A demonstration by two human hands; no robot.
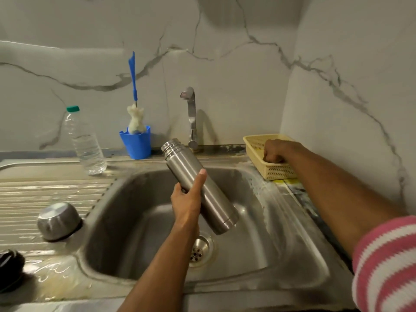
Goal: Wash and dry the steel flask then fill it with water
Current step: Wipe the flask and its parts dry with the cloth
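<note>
flask held over the basin, right hand in the basket

the left hand (188,200) grips the steel flask (199,184) around its middle, thumb laid along the body, fingers wrapped behind. the flask hangs tilted above the sink (292,221), open threaded mouth up and away toward the tap (191,109), base down near the drain (199,249). open basin lies to each side of it. on the ribbed drainboard at left, close to the basin edge, sits the steel cap (59,220), dome up. farther back on the ledge stand a clear plastic bottle (84,143) and a blue cup (136,143) holding a bottle brush (134,104). at the far right corner the right hand (278,152) reaches into a yellow basket (256,145), fingers curled down; i cannot tell whether it holds anything.
</note>
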